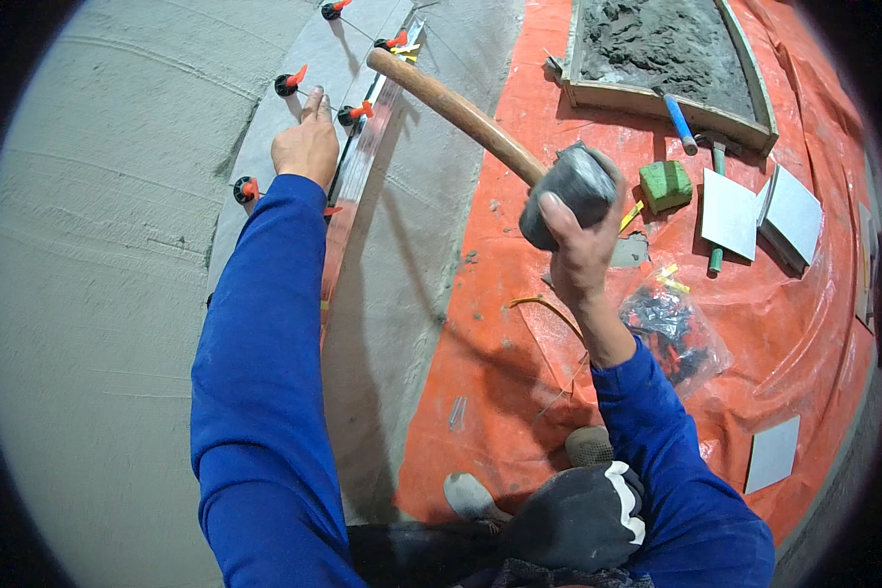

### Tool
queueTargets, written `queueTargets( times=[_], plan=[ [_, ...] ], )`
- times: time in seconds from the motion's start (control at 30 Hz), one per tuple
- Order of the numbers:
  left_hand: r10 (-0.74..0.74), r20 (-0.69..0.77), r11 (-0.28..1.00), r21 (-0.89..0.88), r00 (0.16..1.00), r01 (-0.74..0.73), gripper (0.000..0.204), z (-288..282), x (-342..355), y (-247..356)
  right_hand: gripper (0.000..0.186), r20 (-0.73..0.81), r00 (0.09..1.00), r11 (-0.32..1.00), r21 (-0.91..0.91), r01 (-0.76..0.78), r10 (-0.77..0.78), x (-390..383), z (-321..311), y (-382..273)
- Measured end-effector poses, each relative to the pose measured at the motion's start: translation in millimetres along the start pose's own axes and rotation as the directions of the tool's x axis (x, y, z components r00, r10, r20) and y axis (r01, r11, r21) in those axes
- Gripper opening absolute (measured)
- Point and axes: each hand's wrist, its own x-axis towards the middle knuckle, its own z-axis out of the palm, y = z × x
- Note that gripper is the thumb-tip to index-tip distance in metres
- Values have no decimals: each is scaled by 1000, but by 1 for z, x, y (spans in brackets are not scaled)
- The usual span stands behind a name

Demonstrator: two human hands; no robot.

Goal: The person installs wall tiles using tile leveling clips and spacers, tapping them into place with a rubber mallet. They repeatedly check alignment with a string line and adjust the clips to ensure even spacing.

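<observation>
My left hand (304, 154) lies with fingers stretched out on a row of light grey tiles (263, 157). Around it stand several black-and-red tile levelling knobs (286, 84) at the joints. A long shiny metal straightedge (361, 162) runs along the tiles' right edge. Raised over the floor, my right hand (586, 255) grips a mallet by its dark head (570, 196), thumb across the near side. The mallet's wooden handle (461, 116) points up and left, its end above the straightedge. The fingers behind the head are partly hidden.
Orange sheeting (500, 392) covers the floor on the right. On it are a wooden-sided tray (676, 98) of grey mortar, a blue-handled tool (680, 125), a green sponge (665, 186), small pale tiles (729, 218) and a clear bag (671, 328) of red and black pieces.
</observation>
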Motion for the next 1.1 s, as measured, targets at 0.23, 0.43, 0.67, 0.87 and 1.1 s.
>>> queueTargets(
  times=[0.23,0.43,0.67,0.87,1.1],
  plan=[
    [27,13,999,33,1000,-28,50,-3,-22,-9,72,89,996,999,-32,11,-8,-46,-11,-20],
    [56,-31,998,22,998,-56,48,1,-21,-15,72,147,986,994,-95,-60,74,-57,3,-2],
    [60,-39,997,-50,997,-62,47,-5,-24,-15,73,103,988,988,-117,-101,113,-64,-7,4],
    [-184,-198,844,-534,963,52,35,-67,-62,6,71,-49,981,982,4,-187,187,-70,-52,-19],
    [-283,-55,60,-997,957,-40,38,-105,-195,84,75,-43,949,888,-344,-307,311,-106,-114,-78]
  ],
)
